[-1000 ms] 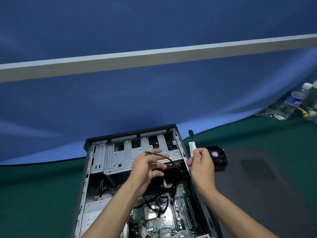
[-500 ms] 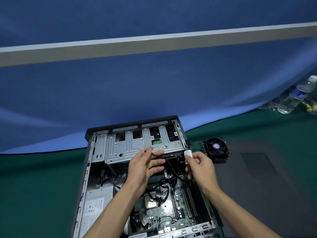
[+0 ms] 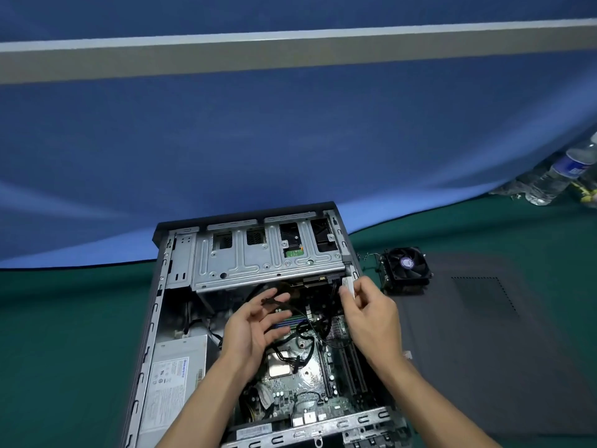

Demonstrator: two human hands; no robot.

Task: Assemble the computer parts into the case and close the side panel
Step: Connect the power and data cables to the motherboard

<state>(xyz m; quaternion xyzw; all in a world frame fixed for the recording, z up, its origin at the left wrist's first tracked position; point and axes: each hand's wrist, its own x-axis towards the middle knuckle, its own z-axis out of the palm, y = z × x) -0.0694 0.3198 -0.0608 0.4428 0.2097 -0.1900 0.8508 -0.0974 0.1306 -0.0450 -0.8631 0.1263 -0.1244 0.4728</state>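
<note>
Computer case [image 3: 155,318]: lies on its side with the open face up, at the near middle of the green table [image 3: 64,334], its far end against the blue backdrop [image 3: 290,140].
Contents: silver drive cage [image 3: 268,257] at the far end; power supply [image 3: 177,379] along the left wall; motherboard [image 3: 310,376] at the near right.
Black cable [image 3: 310,321]: runs from the left fingers across the motherboard toward the right wall of the case.
Left hand [image 3: 255,328]: above the case middle, palm turned inward, fingers nearly straight; the cable's end lies between thumb and forefinger, lightly pinched.
Small white-labelled part [image 3: 349,286]: just below the drive cage's right corner, at the case's right wall, pinched between the right thumb and fingertips.
Right hand [image 3: 371,315]: fingers curled round that part.
Cooler fan [image 3: 405,266]: on the table just right of the case's far end, apart from it.
Side panel [image 3: 484,334]: dark, flat on the table, right of the case.
Water bottles [image 3: 559,179]: far right corner, blurred.
</note>
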